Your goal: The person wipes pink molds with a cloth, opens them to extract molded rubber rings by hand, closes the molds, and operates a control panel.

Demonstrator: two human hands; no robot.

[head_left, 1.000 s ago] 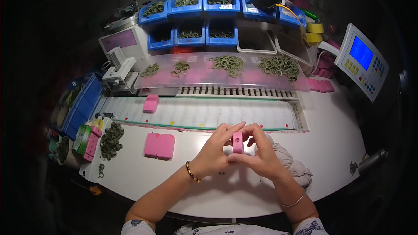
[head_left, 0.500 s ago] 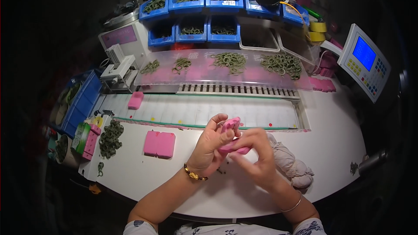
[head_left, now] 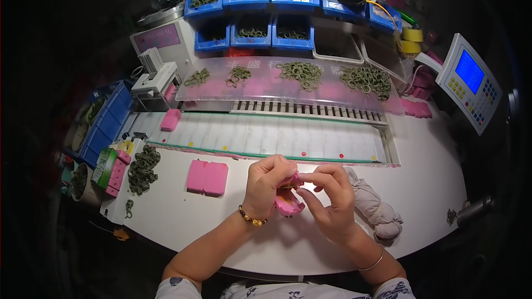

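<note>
Beyond our white worktop (head_left: 221, 254), blue bins (head_left: 244, 4) are standing in two rows. Over the worktop's near middle, our left hand (head_left: 261, 188) is closing firmly around a split pink mould (head_left: 289, 205). Its two flaps are parting, and the gap between them is pointing rightward, toward our right hand (head_left: 335, 205); our fingers are hiding too much for us to be telling its long axis. Outside, it is looking smooth-edged and bright pink; inside, it is showing orange-yellow patches. Our right thumb and forefinger are standing apart beside the gap; whether they are pinching anything, we cannot tell.
</note>
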